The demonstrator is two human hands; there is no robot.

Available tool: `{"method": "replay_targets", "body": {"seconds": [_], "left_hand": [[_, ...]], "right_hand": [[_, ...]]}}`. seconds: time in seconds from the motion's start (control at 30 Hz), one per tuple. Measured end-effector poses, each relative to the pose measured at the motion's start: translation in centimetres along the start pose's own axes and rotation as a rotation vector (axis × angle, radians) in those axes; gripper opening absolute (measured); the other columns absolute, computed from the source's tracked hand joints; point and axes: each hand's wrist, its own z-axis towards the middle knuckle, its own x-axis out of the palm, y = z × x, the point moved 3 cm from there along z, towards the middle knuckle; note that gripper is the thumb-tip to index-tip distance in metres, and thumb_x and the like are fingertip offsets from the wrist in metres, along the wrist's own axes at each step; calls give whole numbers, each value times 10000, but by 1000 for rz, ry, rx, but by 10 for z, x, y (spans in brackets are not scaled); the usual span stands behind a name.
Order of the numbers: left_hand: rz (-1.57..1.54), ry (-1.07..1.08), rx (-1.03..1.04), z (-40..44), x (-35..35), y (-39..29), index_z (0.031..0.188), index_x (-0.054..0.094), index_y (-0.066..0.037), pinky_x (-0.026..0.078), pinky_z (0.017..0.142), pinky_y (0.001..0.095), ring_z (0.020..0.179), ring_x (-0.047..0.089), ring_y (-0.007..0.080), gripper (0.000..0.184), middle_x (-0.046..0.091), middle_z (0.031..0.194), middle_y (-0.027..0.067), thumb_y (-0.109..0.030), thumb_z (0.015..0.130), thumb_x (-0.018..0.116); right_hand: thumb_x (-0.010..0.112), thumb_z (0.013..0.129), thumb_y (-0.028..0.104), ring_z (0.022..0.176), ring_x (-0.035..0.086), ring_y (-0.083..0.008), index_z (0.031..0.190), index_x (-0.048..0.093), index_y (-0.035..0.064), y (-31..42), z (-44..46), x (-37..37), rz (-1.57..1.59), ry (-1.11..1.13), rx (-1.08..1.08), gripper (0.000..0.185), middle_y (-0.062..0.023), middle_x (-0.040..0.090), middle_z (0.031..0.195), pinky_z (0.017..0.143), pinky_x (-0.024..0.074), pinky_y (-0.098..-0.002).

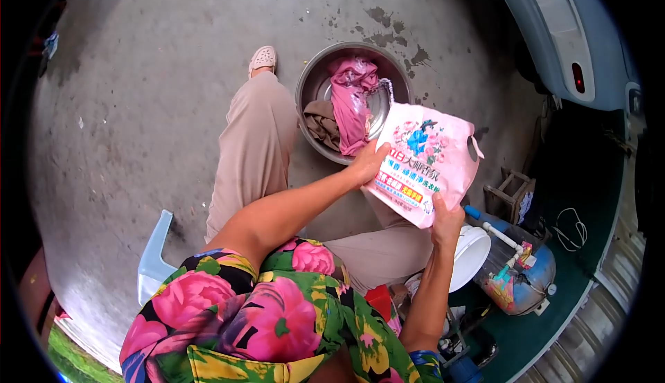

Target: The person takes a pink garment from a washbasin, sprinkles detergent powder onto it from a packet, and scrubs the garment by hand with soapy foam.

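A pink bag of laundry powder (426,165) with printed flowers and lettering is held in both hands, tilted toward a metal basin (305,71). My left hand (368,165) grips its near left edge, thumb on the printed front. At the lower right corner my right hand (447,220) is closed on the bag, thumb in front. From the bag's upper left corner a pale speckled streak (385,86) reaches over the basin. Inside lie a pink cloth (352,102) with whitish patches and a brown cloth (322,123). Fingers behind the bag are hidden.
The basin stands on a concrete floor (173,50) with wet spots. A white bucket (471,258), a tank with pipes (519,272) and a small wooden stool (512,192) are at right. A light-blue plastic stool (154,265) is at left, a vehicle (554,16) upper right.
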Motion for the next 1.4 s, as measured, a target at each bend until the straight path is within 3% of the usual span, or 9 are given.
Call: {"method": "replay_targets", "body": {"seconds": [0.47,0.7,0.83,0.9,0.97,1.03,1.1,1.2,1.4], "left_hand": [[271,-34,241,-7,-8,-4,1093,465,3,424,716,244,781,510,91,303,565,898,55,-220,894,413],[483,124,650,-30,17,-79,1028,508,-27,415,694,258,750,509,126,238,553,817,59,-198,870,462],[855,25,1094,-55,41,-129,960,535,-28,420,689,273,734,526,185,177,534,781,105,-158,852,482],[786,83,966,-25,49,-148,915,540,-36,412,656,350,725,520,304,222,552,781,153,-236,827,505],[765,91,737,-49,76,-175,1071,489,-35,423,742,306,869,549,230,288,581,921,137,-199,836,512],[928,61,1074,-14,52,-174,1208,400,-21,368,864,287,1062,459,217,435,454,1186,164,-152,820,545],[827,87,966,-21,45,-175,1210,399,-29,341,915,292,1115,433,221,429,457,1194,149,-152,825,539],[935,102,783,-23,13,-161,1157,451,-23,413,828,280,1008,515,203,352,511,1121,146,-152,837,520],[905,113,371,-29,-72,-123,1066,527,-16,434,655,237,776,562,127,309,586,928,63,-244,869,460]], "right_hand": [[592,785,88,820,549,-144,1042,499,-80,-46,-34,-6,262,-40,61,321,-106,572,960,737,438,-257],[637,744,95,1025,474,-178,1197,368,-50,1,-31,-36,606,-157,-304,547,-134,477,1140,896,354,-283],[626,748,141,735,538,-129,933,581,-22,26,-19,-57,315,-198,-323,250,-43,587,802,676,434,-258],[601,754,183,553,476,-96,806,593,-14,59,-18,-70,-33,-463,-413,204,-86,546,589,520,405,-281],[615,756,161,563,449,-76,835,603,-9,85,-20,-75,-81,-567,-563,188,-51,563,626,522,397,-242],[604,761,157,554,464,-87,834,600,-11,88,-23,-77,-92,-637,-616,183,-73,563,620,521,404,-248],[595,759,166,552,505,-122,833,604,1,79,-21,-86,-53,-715,-763,181,-103,572,631,535,420,-262],[574,745,176,627,554,-316,793,591,17,39,-22,-112,-59,-794,-591,167,-142,578,716,554,433,-340],[538,765,211,711,553,-336,812,595,36,-104,11,-133,-154,-840,-282,191,-162,579,770,623,431,-383]]}}
